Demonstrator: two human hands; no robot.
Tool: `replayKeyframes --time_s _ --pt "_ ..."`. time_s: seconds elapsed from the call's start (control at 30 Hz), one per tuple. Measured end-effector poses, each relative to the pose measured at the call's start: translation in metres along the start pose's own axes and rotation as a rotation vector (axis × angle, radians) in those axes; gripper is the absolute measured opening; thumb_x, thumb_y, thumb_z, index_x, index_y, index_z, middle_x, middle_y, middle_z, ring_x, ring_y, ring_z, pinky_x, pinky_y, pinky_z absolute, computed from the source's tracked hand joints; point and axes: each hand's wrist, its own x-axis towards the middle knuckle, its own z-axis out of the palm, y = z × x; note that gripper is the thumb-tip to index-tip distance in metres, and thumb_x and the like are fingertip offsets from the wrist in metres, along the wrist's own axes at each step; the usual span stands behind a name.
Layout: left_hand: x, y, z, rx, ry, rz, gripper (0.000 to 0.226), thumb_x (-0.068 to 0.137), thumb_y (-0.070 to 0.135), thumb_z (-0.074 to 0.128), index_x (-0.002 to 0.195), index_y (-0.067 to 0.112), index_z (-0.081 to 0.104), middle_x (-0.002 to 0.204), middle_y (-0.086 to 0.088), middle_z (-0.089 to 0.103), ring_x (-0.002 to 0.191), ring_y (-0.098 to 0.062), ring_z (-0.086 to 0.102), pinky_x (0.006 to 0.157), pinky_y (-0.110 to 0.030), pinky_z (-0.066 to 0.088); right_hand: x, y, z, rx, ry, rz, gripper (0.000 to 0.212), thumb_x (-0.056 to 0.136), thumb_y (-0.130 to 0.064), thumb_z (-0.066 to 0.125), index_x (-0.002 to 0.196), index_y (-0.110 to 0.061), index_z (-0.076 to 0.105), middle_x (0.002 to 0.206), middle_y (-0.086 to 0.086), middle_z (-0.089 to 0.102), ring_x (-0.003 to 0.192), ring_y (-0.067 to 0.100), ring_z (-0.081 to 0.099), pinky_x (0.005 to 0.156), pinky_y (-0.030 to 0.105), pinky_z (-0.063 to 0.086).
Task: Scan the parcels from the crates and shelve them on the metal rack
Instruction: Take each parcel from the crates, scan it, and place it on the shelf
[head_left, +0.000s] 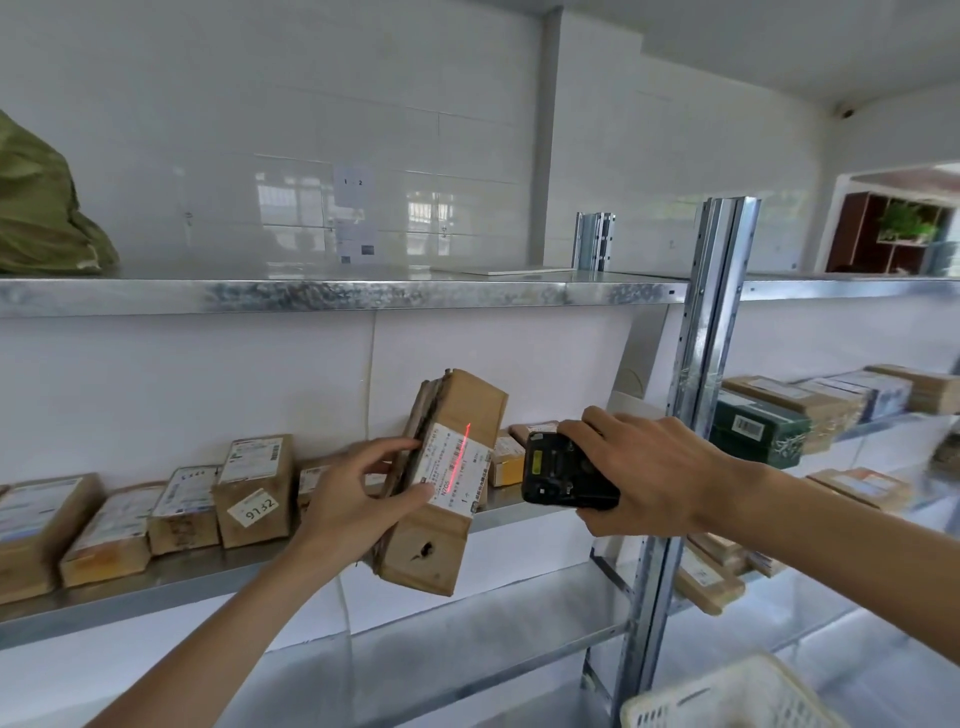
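Note:
My left hand (358, 499) grips a long brown cardboard parcel (441, 540) and holds it upright in front of the middle shelf of the metal rack (711, 332). A white label on the parcel faces me, and a red laser line crosses its barcode. To the parcel's right, my right hand (649, 478) holds a black handheld scanner (563, 473) pointed at that label. Several brown parcels (254, 488) stand in a row on the middle shelf to the left.
A green sack (41, 208) lies on the top shelf at the far left. More parcels and a dark green box (758, 428) fill the right-hand rack bay. The rim of a white plastic crate (727, 696) shows at the bottom right.

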Motion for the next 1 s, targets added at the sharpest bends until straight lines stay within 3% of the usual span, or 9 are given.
replayKeyframes --time_s 0.1,0.23,0.43,0.57,0.7,0.9,1.0 --pt "0.001 0.000 0.002 0.005 -0.006 0.007 0.045 0.077 0.028 0.088 0.116 0.041 0.070 0.115 0.018 0.071 0.110 0.005 0.061 0.095 -0.027 0.052 0.000 0.000 -0.002 -0.001 -0.007 0.016 0.077 0.088 -0.066 0.056 0.148 -0.025 0.030 0.118 -0.005 0.049 0.093 0.012 0.055 0.072 0.026 0.056" --pt "0.002 -0.003 0.005 0.010 -0.027 0.009 0.045 0.077 0.031 0.087 0.116 0.044 0.069 0.114 0.021 0.071 0.111 0.004 0.061 0.097 -0.029 0.051 -0.002 -0.003 0.000 -0.055 -0.084 0.037 0.094 0.083 -0.072 0.067 0.151 -0.023 0.022 0.129 -0.003 0.044 0.102 0.012 0.052 0.084 0.027 0.053" --pt "0.005 -0.006 0.014 -0.037 -0.069 0.000 0.045 0.077 0.030 0.087 0.116 0.045 0.069 0.113 0.023 0.071 0.112 0.001 0.063 0.096 -0.033 0.053 -0.008 -0.001 0.009 0.011 -0.069 0.091 0.077 0.086 -0.050 0.070 0.146 -0.027 0.029 0.124 -0.006 0.048 0.093 0.007 0.045 0.076 0.020 0.046" --pt "0.007 -0.001 0.033 -0.187 -0.110 -0.077 0.036 0.082 0.030 0.083 0.114 0.043 0.070 0.105 0.023 0.073 0.104 -0.001 0.068 0.085 -0.022 0.055 -0.021 0.003 0.018 0.213 -0.113 0.163 0.077 0.080 -0.049 0.075 0.142 -0.034 0.032 0.119 -0.015 0.053 0.094 0.005 0.053 0.076 0.018 0.047" --pt "0.009 -0.003 0.063 -0.280 -0.197 -0.135 0.038 0.079 0.043 0.083 0.114 0.048 0.068 0.109 0.018 0.075 0.108 -0.006 0.068 0.098 -0.040 0.055 -0.037 -0.002 0.029 0.366 -0.137 0.194 0.079 0.080 -0.054 0.077 0.140 -0.041 0.028 0.120 -0.020 0.056 0.097 0.005 0.060 0.080 0.020 0.053" --pt "0.016 0.002 0.113 -0.318 -0.299 -0.154 0.036 0.081 0.045 0.081 0.114 0.049 0.068 0.105 0.019 0.074 0.105 -0.005 0.069 0.099 -0.042 0.056 -0.054 0.006 0.045 0.445 -0.154 0.278 0.078 0.079 -0.058 0.078 0.139 -0.046 0.030 0.115 -0.023 0.058 0.092 0.001 0.059 0.070 0.011 0.043" --pt "0.025 0.005 0.144 -0.341 -0.322 -0.169 0.043 0.074 0.050 0.079 0.116 0.048 0.068 0.107 0.018 0.074 0.109 -0.007 0.068 0.099 -0.044 0.056 -0.059 0.021 0.056 0.456 -0.171 0.298 0.082 0.078 -0.060 0.078 0.142 -0.046 0.028 0.117 -0.023 0.059 0.093 0.001 0.057 0.075 0.013 0.044"
